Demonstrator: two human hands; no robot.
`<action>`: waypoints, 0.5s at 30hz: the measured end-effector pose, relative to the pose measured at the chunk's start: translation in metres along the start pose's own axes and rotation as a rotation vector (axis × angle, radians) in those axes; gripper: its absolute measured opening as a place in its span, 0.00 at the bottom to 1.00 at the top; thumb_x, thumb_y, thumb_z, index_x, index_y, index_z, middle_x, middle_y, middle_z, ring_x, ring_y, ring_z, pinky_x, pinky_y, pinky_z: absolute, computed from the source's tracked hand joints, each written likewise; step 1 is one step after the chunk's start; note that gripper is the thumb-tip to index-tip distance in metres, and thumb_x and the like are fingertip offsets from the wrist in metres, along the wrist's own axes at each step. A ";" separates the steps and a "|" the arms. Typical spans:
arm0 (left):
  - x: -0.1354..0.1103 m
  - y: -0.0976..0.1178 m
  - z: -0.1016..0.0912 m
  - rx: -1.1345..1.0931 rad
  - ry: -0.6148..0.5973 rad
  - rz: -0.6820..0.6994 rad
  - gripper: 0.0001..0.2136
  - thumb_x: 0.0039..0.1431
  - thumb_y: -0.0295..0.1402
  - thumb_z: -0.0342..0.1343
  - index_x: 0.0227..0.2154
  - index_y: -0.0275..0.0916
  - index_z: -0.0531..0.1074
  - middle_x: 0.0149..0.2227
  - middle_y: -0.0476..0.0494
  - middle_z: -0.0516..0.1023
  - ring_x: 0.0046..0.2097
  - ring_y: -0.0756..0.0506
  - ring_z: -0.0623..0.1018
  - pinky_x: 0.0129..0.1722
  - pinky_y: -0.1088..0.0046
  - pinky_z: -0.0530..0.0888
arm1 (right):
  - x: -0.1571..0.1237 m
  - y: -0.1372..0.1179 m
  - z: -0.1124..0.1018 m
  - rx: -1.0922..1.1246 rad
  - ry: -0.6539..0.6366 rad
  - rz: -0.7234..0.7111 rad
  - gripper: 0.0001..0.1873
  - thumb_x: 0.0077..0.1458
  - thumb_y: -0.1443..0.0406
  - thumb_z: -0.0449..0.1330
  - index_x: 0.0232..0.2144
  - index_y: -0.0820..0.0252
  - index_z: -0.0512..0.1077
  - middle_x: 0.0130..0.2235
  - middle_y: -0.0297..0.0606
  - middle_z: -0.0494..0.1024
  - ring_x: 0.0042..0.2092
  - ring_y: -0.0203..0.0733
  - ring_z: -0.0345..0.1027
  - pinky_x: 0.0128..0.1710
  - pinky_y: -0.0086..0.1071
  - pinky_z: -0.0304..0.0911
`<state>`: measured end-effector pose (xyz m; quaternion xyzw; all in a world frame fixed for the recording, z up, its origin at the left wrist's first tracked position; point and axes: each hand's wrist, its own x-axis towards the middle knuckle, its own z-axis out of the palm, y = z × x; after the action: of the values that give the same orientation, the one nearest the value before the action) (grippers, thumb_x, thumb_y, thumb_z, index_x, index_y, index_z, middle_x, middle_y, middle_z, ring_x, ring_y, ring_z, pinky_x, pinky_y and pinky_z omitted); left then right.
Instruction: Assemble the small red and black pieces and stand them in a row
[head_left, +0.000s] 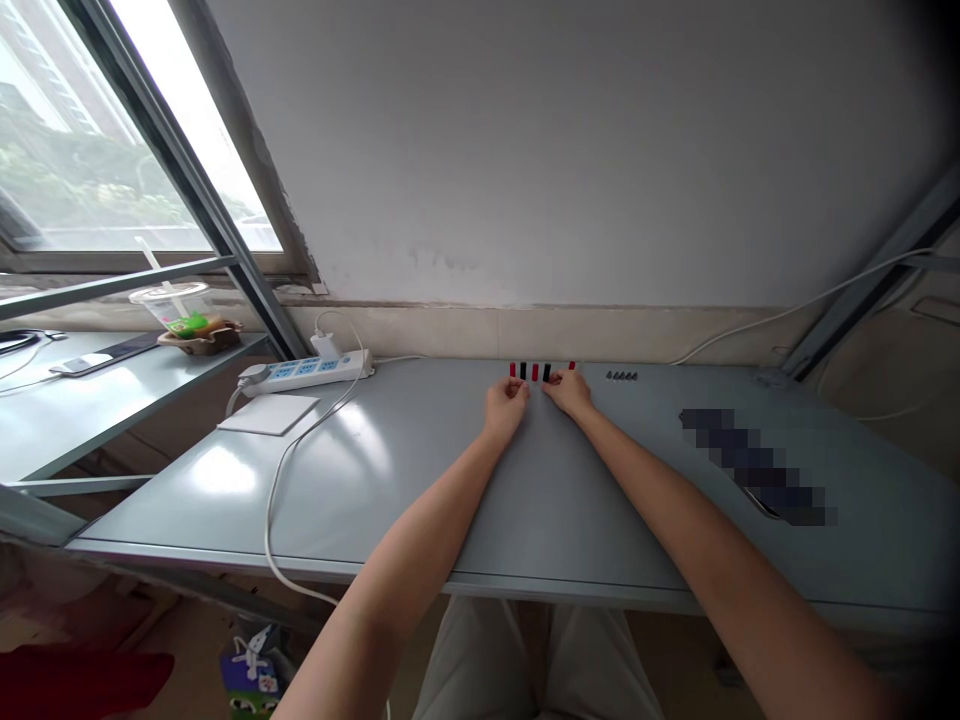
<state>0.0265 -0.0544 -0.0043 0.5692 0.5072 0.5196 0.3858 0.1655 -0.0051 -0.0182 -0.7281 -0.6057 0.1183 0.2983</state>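
Note:
Both my arms reach across a grey table [420, 480] to its far edge by the wall. My left hand [505, 404] and my right hand [569, 391] lie close together, fingers curled, at a short row of small red and black upright pieces [534, 371]. The fingertips touch or nearly touch the pieces; I cannot make out whether either hand grips one. A further red piece [571, 366] stands just past my right hand.
Several small dark parts [622, 376] lie right of the row. A white power strip [306, 372] with a cable and a white pad [268, 413] sit at the left. A blurred dark object [757, 468] lies right. A drink cup [171, 305] stands on the side shelf.

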 end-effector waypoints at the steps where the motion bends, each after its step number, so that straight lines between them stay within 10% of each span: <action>1: -0.001 0.000 0.000 0.044 -0.012 0.028 0.06 0.50 0.32 0.51 0.27 0.36 0.70 0.25 0.46 0.73 0.28 0.51 0.70 0.32 0.74 0.67 | -0.001 0.000 -0.001 -0.005 -0.005 -0.001 0.10 0.44 0.62 0.57 0.31 0.58 0.73 0.35 0.38 0.77 0.39 0.42 0.69 0.39 0.32 0.60; 15: -0.005 -0.004 0.001 0.349 -0.097 0.226 0.07 0.51 0.31 0.49 0.26 0.37 0.72 0.23 0.47 0.72 0.25 0.52 0.68 0.29 0.75 0.64 | 0.005 0.049 -0.045 -0.117 0.082 0.071 0.09 0.45 0.65 0.55 0.30 0.58 0.73 0.37 0.41 0.76 0.41 0.45 0.68 0.40 0.35 0.60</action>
<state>0.0267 -0.0581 -0.0094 0.7050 0.5031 0.4360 0.2446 0.2299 -0.0177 -0.0100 -0.7696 -0.5726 0.0635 0.2755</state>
